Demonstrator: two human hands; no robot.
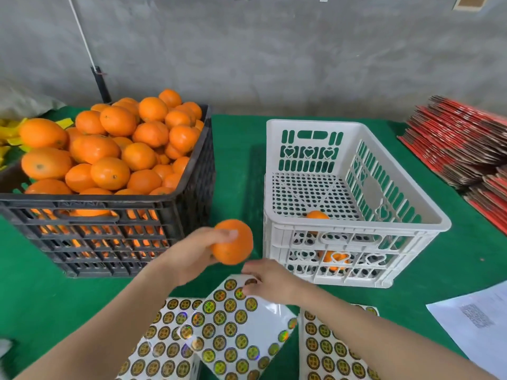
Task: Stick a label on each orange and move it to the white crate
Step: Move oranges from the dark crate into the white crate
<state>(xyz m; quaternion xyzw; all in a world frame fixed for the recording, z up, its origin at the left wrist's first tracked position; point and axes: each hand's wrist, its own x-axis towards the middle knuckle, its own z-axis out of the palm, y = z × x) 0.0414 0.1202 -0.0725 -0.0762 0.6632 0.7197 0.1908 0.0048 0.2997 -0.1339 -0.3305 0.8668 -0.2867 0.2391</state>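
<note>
The left hand (pixel 192 253) grips an orange (pixel 233 242) with fingers and thumb curled round it, holding it in the air just left of the white crate (pixel 356 226), close to the crate's near-left corner. The right hand (pixel 271 281) lies just in front of the white crate, fingers bent down onto a round label (pixel 250 282) at the far edge of a label sheet (pixel 233 325); whether it pinches the label or only touches it cannot be told. That sheet lies tilted on the green table (pixel 238 165) in front of the white crate, overlapping a second sheet (pixel 164 352) further left, with a third sheet (pixel 329 352) straight in front of the crate. Inside the white crate, an orange fruit (pixel 317 216) sits against the near wall, and more orange shows through the wall's openings. Well to the left of the white crate stands a black crate (pixel 109 229) heaped with oranges (pixel 118 149). To the right of the white crate lie a printed paper (pixel 480 319) and a red stack of flat cartons (pixel 461 144).
</note>
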